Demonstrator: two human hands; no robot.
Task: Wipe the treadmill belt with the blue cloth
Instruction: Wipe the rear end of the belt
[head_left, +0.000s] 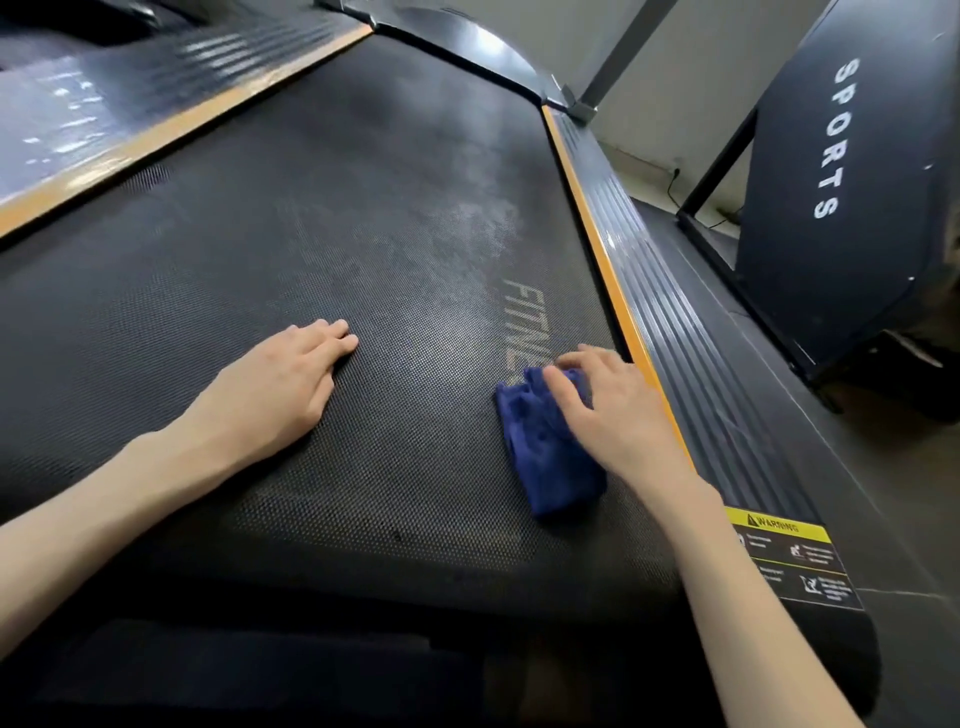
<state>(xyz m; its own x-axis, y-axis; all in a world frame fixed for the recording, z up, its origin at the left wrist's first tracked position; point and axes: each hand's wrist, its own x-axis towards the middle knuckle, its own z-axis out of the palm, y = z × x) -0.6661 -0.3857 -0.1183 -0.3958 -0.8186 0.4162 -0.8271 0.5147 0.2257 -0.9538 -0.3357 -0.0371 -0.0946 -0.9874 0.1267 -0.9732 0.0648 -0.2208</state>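
The black textured treadmill belt (332, 218) fills most of the view, with grey lettering near its right edge and a pale dusty patch further up. A crumpled blue cloth (540, 457) lies on the belt at the lower right. My right hand (613, 410) lies on top of the cloth with fingers spread and slightly bent, pressing it against the belt beside the orange edge strip. My left hand (280, 384) rests flat on the bare belt to the left, fingers straight and together, holding nothing.
Orange-trimmed ribbed side rails run along the right (670, 322) and left (156, 130) of the belt. A yellow warning label (789, 556) sits on the right rail's near end. A dark machine panel reading SPORTS (831, 140) stands to the right.
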